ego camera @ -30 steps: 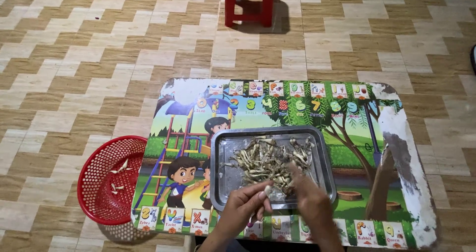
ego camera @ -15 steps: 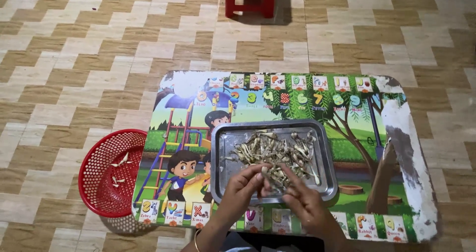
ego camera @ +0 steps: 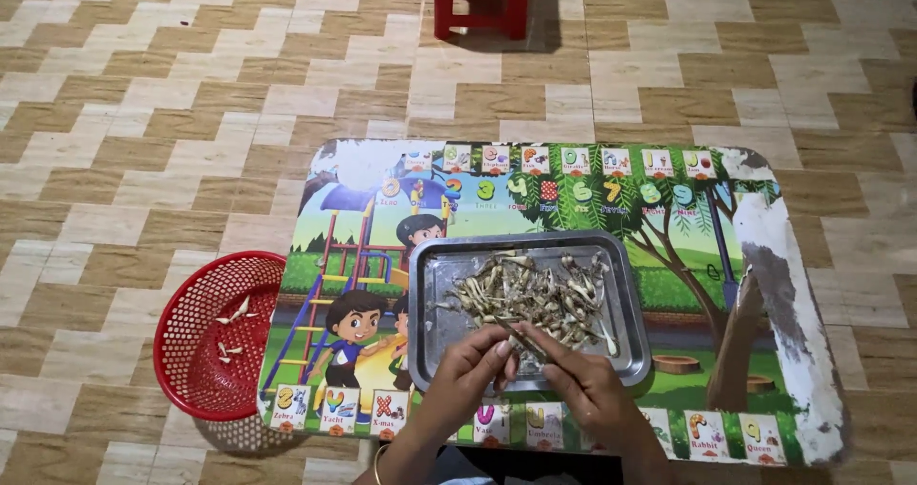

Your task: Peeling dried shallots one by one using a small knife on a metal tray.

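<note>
Together, left hand [ego camera: 470,369] and right hand [ego camera: 585,387] pinch one dried fish [ego camera: 521,335] over steel tray [ego camera: 432,299]; both grips clenched.

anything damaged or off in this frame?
Yes: the low table's printed picture is worn away to white along its right edge and at the top-left corner. Otherwise tidy: dried fish stay inside the steel tray, a few bits lie in the red basket.

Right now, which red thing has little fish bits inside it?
The round red basket on the floor left of the table. The other red thing, the stool at the top, holds nothing.
</note>
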